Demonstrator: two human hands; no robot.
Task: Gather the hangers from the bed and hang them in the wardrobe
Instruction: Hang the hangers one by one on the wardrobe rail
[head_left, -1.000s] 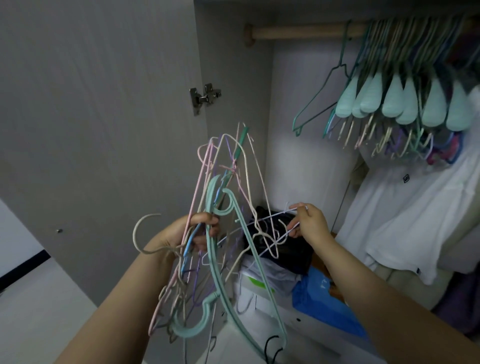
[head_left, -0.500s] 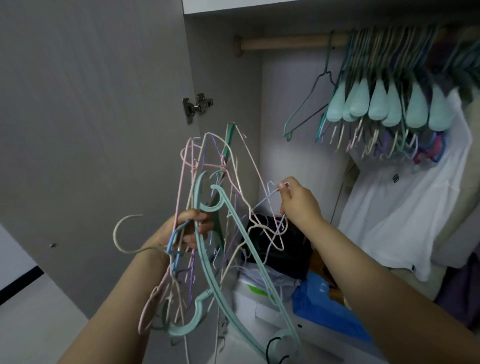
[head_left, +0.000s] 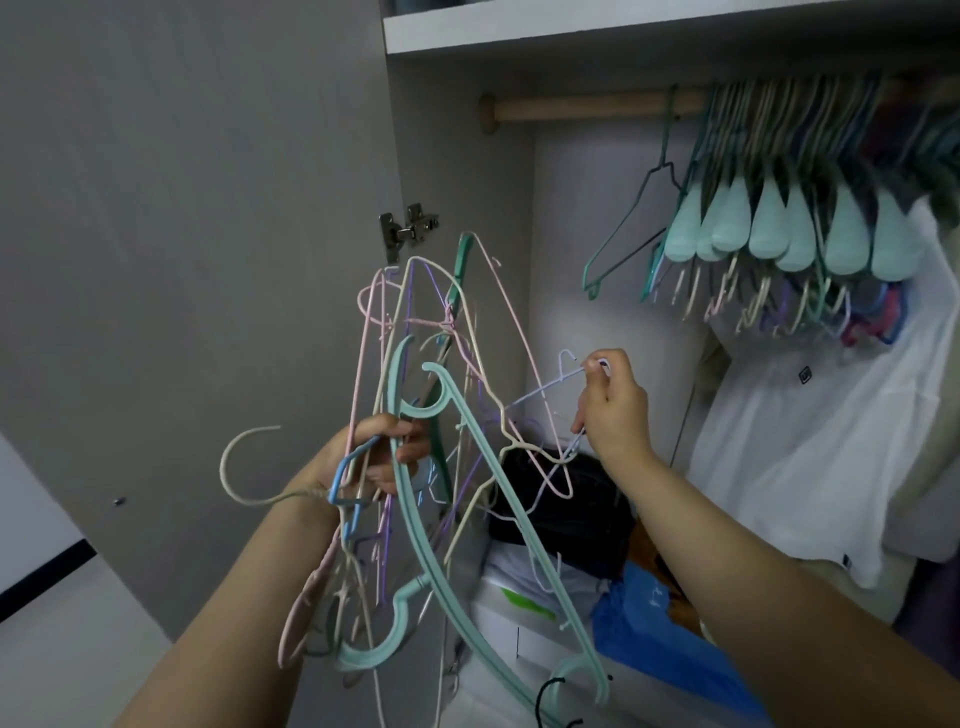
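Note:
My left hand (head_left: 374, 457) grips a tangled bundle of hangers (head_left: 415, 493) in front of the open wardrobe: thin pink, cream, purple and blue wire ones and thick mint plastic ones. My right hand (head_left: 613, 410) pinches a thin pale lilac wire hanger (head_left: 545, 387) near its hook, still caught in the bundle. The wooden rail (head_left: 582, 109) runs across the top of the wardrobe, bare at its left end. Many hangers (head_left: 810, 234) hang packed on its right part.
The open grey wardrobe door (head_left: 182, 260) stands close on the left with a metal hinge (head_left: 408, 231). A white T-shirt (head_left: 821, 426) hangs at right. Below lie a black bag (head_left: 561, 499), a blue bag (head_left: 665, 639) and a white box (head_left: 514, 613).
My right hand has risen and drawn the lilac wire hanger up and out from the bundle. The view has tilted up, showing more of the rail and the shelf above.

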